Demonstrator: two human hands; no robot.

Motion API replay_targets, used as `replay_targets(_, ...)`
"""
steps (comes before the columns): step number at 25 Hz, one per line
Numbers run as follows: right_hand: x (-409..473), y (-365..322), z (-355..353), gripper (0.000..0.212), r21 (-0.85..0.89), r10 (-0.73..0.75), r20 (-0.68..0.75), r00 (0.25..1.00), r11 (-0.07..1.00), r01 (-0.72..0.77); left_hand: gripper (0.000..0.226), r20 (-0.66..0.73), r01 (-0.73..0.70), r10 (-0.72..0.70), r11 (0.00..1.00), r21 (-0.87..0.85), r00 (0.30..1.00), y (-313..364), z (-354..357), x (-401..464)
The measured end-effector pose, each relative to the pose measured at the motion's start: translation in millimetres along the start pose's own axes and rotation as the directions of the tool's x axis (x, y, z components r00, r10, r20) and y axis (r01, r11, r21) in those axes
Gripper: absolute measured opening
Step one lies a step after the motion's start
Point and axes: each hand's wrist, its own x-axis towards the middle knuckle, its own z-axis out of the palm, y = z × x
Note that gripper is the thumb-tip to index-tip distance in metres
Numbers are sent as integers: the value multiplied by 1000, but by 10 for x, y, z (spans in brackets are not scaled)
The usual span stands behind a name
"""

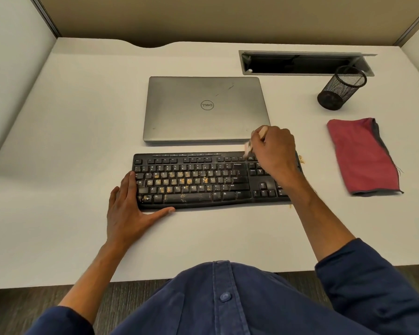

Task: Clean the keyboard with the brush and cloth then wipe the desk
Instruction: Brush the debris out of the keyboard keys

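Head view, 1 frame. Black keyboard lies flat on the white table, long axis running left to right, parallel to the near table edge, key rows facing up with the function row on the far side. Tan crumbs are scattered over the letter keys and the space bar; more crumbs sit on the table just beside the keyboard's right end. Left hand lies flat at the keyboard's left end, fingers straight along that edge and over the outermost keys, thumb stretched along the front edge. Right hand is over the far right part of the keyboard, fingers curled round a pale brush; handle tip shows above the fist near the laptop's corner, bristle end is blurred and points down toward the far key row, so the brush stands roughly upright, tilted a little. Whether bristles touch the keys cannot be told. The 2 hands are well apart, 1 at each end of the keyboard. Closed silver laptop lies just beyond the keyboard. Folded red cloth lies on the table right of the keyboard, apart from it, long axis running near to far. Black mesh pen cup stands beyond the cloth, near an open cable tray recessed in the table.
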Motion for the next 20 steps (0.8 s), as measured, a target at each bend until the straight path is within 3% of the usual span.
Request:
replay_targets(2, 30, -16, -22, 29, 97, 28, -20, 999, 995, -26, 128, -1, 11, -11, 1000, 1, 1000, -2, 5, -2)
replay_targets(5, 18, -30, 41, 22, 248, 37, 146, 989, 966, -73, 128, -1, 5, -5, 1000, -2, 1000, -6, 0, -3)
replay_targets(7, 35, 4, 95, 22, 232, 54, 167, 985, 968, -92, 128, 1, 0, 0, 1000, -3, 1000, -10, -1, 1)
replay_targets(11, 83, -77, 121, 30, 140, 10, 45, 999, 990, -17, 128, -3, 1, -1, 1000, -5, 1000, -9, 1, 4)
replay_targets(15, 117, -215, 197, 27, 148, -48, 108, 993, 988, 32, 128, -1, 2, -2, 1000, -10, 1000, -9, -8, 3)
replay_targets(18, 205, -153, 162, 32, 37, -13, 43, 999, 999, 11, 130, 2, 10, -10, 1000, -7, 1000, 3, -5, 2)
replay_targets(20, 193, -183, 140, 29, 82, -35, 16, 999, 996, 34, 130, -2, 17, -17, 1000, -5, 1000, 1, 0, -2)
